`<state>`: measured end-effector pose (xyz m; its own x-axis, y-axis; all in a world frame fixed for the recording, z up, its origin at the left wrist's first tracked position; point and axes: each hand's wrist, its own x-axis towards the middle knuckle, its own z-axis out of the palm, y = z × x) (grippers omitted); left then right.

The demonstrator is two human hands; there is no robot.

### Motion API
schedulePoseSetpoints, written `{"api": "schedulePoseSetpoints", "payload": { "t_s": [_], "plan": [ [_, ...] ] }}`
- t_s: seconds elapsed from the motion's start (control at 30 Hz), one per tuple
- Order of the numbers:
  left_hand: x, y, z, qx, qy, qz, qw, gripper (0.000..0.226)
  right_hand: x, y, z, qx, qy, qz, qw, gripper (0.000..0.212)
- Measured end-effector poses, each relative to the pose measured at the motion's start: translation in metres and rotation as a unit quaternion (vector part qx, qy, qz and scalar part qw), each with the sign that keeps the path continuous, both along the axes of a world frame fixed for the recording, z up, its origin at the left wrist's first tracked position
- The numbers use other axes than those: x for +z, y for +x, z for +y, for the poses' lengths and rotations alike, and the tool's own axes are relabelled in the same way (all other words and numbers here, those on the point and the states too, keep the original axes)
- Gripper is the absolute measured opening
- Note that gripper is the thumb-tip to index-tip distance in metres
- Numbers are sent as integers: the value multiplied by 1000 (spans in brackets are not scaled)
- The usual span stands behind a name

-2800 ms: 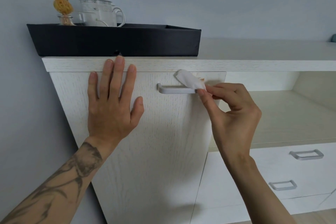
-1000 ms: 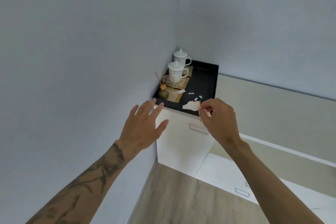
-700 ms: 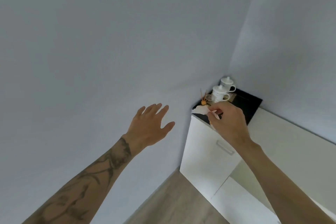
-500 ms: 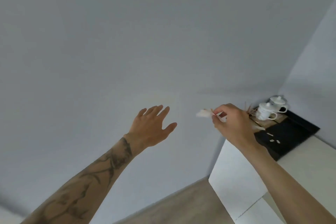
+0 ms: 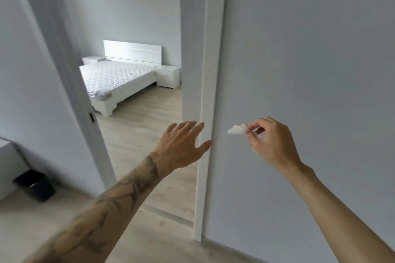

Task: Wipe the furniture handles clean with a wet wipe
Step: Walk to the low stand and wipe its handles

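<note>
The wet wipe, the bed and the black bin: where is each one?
wet wipe (image 5: 237, 129), head view, on its crumpled white middle.
bed (image 5: 115, 78), head view, on the quilted mattress top.
black bin (image 5: 35, 186), head view, on its side.

Soft even daylight, brightest in bedroom at 11 o'clock; bed (image 5: 115, 79) near blown out. No hard shadows, no glare. Slight motion blur on left hand (image 5: 181, 147) fingertips. Wide-angle bowing at edges, esp. door frame (image 5: 205, 92).

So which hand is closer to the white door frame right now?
Left. The left hand overlaps the door frame, its thumb at the frame's edge; the right hand, pinching the wet wipe, is off to the frame's right.
</note>
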<state>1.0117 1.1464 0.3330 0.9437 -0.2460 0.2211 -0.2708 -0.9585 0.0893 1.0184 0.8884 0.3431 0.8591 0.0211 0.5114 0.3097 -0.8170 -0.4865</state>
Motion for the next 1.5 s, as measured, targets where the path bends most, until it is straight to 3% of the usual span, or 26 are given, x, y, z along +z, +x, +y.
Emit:
{"api": "schedulePoseSetpoints", "payload": {
  "t_s": [0.2, 0.47, 0.93, 1.23, 1.5],
  "plan": [
    [9, -85, 246, 126, 5, 2, 992, 76, 4, -17, 256, 129, 17, 8, 992, 6],
    [3, -167, 513, 279, -18, 1, 960, 75, 6, -29, 555, 277, -5, 5, 961, 4],
    [-17, -230, 939, 457, -23, 39, 888, 76, -19, -22, 1048, 457, -23, 28, 889, 5],
    [-26, -254, 1202, 498, -23, 22, 866, 75, -28, -41, 1323, 496, -24, 35, 867, 3],
    [-27, -257, 1431, 480, -32, 38, 876, 75, -27, -45, 1542, 468, -40, 52, 881, 4]
  ]
}}
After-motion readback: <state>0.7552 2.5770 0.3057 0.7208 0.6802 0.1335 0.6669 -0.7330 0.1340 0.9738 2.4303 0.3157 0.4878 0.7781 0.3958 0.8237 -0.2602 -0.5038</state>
